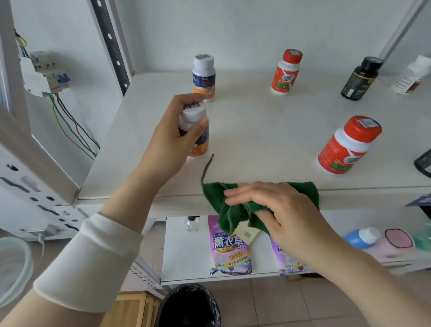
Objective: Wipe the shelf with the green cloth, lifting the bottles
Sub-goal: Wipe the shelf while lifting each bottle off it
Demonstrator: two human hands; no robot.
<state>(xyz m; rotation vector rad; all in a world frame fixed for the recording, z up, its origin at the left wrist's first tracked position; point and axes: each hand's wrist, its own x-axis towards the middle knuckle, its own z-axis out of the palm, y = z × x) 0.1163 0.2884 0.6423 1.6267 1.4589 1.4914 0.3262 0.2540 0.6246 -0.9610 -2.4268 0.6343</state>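
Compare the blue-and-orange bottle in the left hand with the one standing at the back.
The held bottle is gripped near its cap by the left hand; the back bottle stands free. The held one is nearer the shelf's front edge. Both have white caps and blue-and-orange labels.

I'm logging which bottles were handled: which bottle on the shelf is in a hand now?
The white-capped blue-and-orange bottle at the shelf's front left, gripped by the left hand. Its twin behind and the other bottles stand untouched.
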